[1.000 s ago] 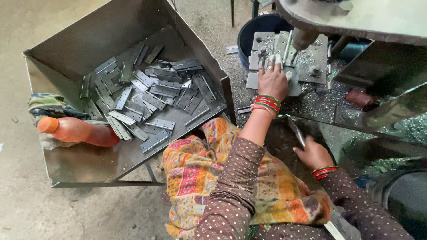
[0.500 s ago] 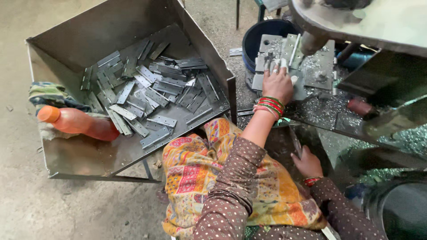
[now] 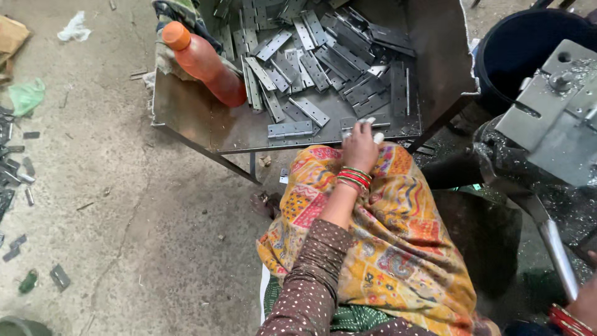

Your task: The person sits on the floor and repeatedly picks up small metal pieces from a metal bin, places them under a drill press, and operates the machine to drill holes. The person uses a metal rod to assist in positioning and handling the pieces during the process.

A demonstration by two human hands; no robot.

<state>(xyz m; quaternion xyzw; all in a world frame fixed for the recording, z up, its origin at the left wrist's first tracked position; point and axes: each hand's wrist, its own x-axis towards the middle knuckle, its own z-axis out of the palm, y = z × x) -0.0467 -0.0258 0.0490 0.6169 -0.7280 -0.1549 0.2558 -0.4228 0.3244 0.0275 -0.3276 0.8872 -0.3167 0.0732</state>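
— What sits at ten o'clock in the metal tray (image 3: 186, 118)?
— An orange bottle (image 3: 208, 62) beside piled metal hinges (image 3: 323, 62).
— And the hands?
— Left hand (image 3: 359, 146), fingers curled, touches the tray's front edge; right hand (image 3: 587, 305), at four o'clock, grip indiscernible.

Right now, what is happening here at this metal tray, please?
A seated person reaches the left hand to the near edge of a metal tray heaped with flat metal hinges; the taped fingers touch a hinge there. An orange bottle lies in the tray's left corner. The right hand is barely in view at the lower right, near a metal lever of a press machine. Whether it holds anything cannot be told.
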